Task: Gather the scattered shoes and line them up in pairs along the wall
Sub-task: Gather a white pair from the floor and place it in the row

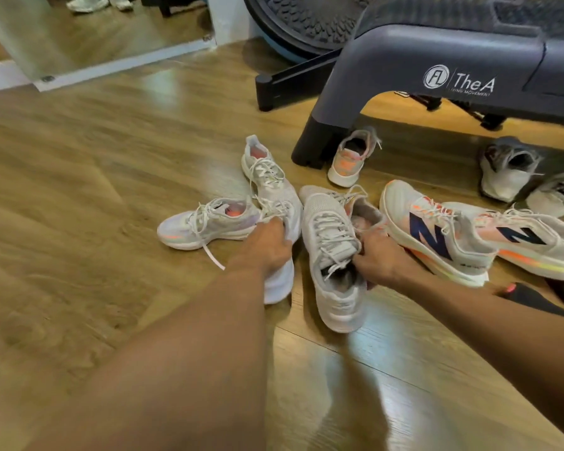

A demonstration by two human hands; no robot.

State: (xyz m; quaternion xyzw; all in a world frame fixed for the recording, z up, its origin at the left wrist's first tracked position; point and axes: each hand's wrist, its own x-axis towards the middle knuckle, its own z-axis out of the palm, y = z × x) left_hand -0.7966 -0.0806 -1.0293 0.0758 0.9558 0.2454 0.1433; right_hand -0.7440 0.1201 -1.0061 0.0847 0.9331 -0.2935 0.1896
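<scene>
Several pale sneakers lie scattered on the wooden floor (79, 190). My left hand (267, 245) grips the side of a white sneaker (274, 196) that points away from me. A second white sneaker with an orange toe (205, 222) lies on its left, touching it. My right hand (378, 255) holds the collar of a grey-white mesh sneaker (332, 242); another grey-white shoe (365, 206) lies partly under it. To the right lie two white-and-orange shoes with a dark N (437, 229) (531, 242).
A grey step bench (437, 66) stands at the back right, with a small grey-orange shoe (352, 157) at its foot and two grey shoes (508, 170) (560, 193) to its right. A mirror panel and white baseboard (118, 63) run along the back left.
</scene>
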